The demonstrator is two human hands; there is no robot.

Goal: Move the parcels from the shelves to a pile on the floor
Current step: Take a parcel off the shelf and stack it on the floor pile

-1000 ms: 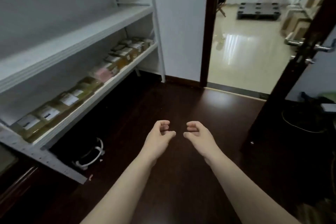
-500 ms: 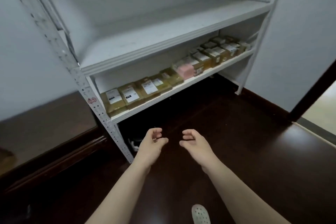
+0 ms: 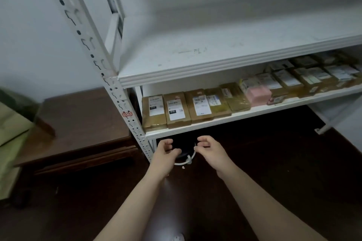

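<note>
A row of several brown parcels with white labels (image 3: 176, 108) lies along the lower shelf (image 3: 244, 112) of a white metal rack, with a pink parcel (image 3: 258, 95) among them and more parcels (image 3: 313, 76) toward the right. The upper shelf (image 3: 215, 53) holds nothing. My left hand (image 3: 165, 155) and my right hand (image 3: 210, 151) hover side by side just below the lower shelf's front edge, fingers loosely curled, holding nothing and touching no parcel.
The rack's perforated white post (image 3: 117, 92) stands left of my hands. A low dark wooden table (image 3: 78, 123) sits left of it, with green fabric (image 3: 11, 135) at the frame's left edge. A white ring-shaped object (image 3: 186, 159) lies on the dark floor (image 3: 274, 162) under the shelf.
My view has swung left from the doorway to face the rack and come closer to it. Both hands kept their loosely curled pose and now sit right below the lower shelf.
</note>
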